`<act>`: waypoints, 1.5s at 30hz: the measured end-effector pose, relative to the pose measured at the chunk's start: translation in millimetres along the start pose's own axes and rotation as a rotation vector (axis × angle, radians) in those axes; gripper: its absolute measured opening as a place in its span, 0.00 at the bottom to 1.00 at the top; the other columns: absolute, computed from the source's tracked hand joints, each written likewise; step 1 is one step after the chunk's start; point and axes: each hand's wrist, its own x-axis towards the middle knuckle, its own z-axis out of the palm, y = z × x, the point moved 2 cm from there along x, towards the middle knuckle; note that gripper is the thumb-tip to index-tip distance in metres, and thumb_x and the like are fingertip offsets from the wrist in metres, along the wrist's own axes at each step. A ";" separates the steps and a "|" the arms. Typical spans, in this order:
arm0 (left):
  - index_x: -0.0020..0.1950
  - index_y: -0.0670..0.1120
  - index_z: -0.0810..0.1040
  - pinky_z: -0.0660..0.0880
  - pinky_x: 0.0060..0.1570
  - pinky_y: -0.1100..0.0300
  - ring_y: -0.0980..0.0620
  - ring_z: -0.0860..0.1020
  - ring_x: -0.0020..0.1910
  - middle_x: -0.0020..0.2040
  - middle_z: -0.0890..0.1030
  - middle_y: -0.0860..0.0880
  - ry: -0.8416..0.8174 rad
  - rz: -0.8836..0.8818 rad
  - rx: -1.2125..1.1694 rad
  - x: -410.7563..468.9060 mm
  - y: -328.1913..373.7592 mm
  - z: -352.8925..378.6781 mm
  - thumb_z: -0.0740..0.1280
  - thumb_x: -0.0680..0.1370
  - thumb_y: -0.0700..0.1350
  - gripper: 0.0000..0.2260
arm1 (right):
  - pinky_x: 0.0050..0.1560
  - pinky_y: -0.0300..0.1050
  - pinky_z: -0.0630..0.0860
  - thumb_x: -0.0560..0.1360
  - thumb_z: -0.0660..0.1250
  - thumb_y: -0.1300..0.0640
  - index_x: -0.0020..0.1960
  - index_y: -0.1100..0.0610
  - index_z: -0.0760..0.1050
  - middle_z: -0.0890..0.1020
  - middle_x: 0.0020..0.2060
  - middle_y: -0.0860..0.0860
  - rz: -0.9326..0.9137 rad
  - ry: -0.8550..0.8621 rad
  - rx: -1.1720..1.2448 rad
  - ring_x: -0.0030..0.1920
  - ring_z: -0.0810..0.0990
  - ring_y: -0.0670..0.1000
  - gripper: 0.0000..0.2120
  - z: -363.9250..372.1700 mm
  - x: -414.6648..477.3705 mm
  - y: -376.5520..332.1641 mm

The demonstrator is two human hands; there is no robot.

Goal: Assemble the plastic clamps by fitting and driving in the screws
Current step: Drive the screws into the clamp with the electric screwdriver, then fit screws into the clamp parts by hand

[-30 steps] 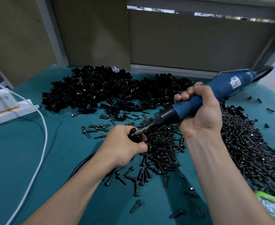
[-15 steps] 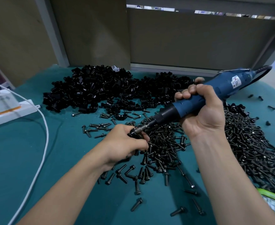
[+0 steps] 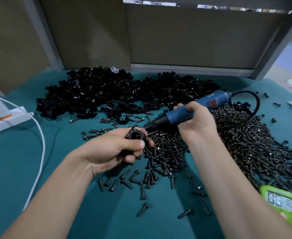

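My left hand (image 3: 114, 149) grips a black plastic clamp (image 3: 136, 135), its round bore facing me. My right hand (image 3: 196, 121) holds a blue electric screwdriver (image 3: 184, 112) by the grip. The driver's black nose and bit point down-left and end just right of the clamp. A big heap of black clamp halves (image 3: 117, 94) lies at the back of the green table. Black screws (image 3: 245, 144) lie in a wide pile under and to the right of my hands.
A white power strip (image 3: 2, 118) with a white cable (image 3: 40, 152) sits at the left. A green digital timer (image 3: 283, 204) lies at the lower right. The driver's black cord (image 3: 255, 100) loops behind the screws. Loose screws (image 3: 141, 209) dot the near table. Grey panels close the back.
My left hand has turned the clamp so its bore shows and moved it left of the bit. The driver has tilted lower, its tail dropping toward the table.
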 end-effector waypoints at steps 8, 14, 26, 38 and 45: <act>0.57 0.41 0.77 0.77 0.28 0.65 0.55 0.77 0.32 0.44 0.84 0.44 0.200 0.135 -0.103 0.4 9.5 -3.3 0.71 0.71 0.40 0.15 | 0.51 0.53 0.84 0.73 0.76 0.49 0.45 0.58 0.84 0.87 0.31 0.51 -0.217 0.087 -1.110 0.35 0.86 0.50 0.11 -34.0 -12.6 -21.0; 0.55 0.40 0.79 0.81 0.33 0.62 0.55 0.79 0.33 0.43 0.85 0.44 0.240 0.151 -0.038 4.5 4.6 1.5 0.69 0.78 0.37 0.07 | 0.29 0.29 0.71 0.74 0.73 0.54 0.36 0.47 0.83 0.83 0.27 0.41 -0.548 -0.138 -1.661 0.31 0.80 0.38 0.08 -48.5 -53.8 -20.2; 0.53 0.43 0.83 0.81 0.35 0.63 0.54 0.80 0.35 0.43 0.81 0.46 0.326 0.202 -0.044 13.1 -1.0 -1.0 0.75 0.69 0.36 0.13 | 0.27 0.24 0.68 0.73 0.76 0.63 0.50 0.42 0.87 0.76 0.29 0.36 -0.343 -0.487 -1.964 0.28 0.77 0.34 0.16 -46.6 -79.5 -18.1; 0.62 0.43 0.78 0.84 0.42 0.56 0.49 0.84 0.41 0.47 0.86 0.44 0.270 0.187 0.001 17.3 -9.2 7.4 0.68 0.80 0.35 0.11 | 0.32 0.28 0.71 0.74 0.77 0.54 0.46 0.44 0.87 0.78 0.29 0.37 -0.501 -0.400 -1.859 0.32 0.78 0.38 0.04 -53.4 -72.4 -6.8; 0.62 0.44 0.78 0.83 0.43 0.58 0.48 0.84 0.44 0.46 0.84 0.43 0.126 0.176 0.097 16.1 -14.7 20.9 0.69 0.79 0.31 0.14 | 0.36 0.37 0.81 0.73 0.74 0.59 0.43 0.44 0.83 0.84 0.30 0.38 -0.524 -0.317 -1.684 0.32 0.82 0.40 0.09 -55.2 -71.7 -12.1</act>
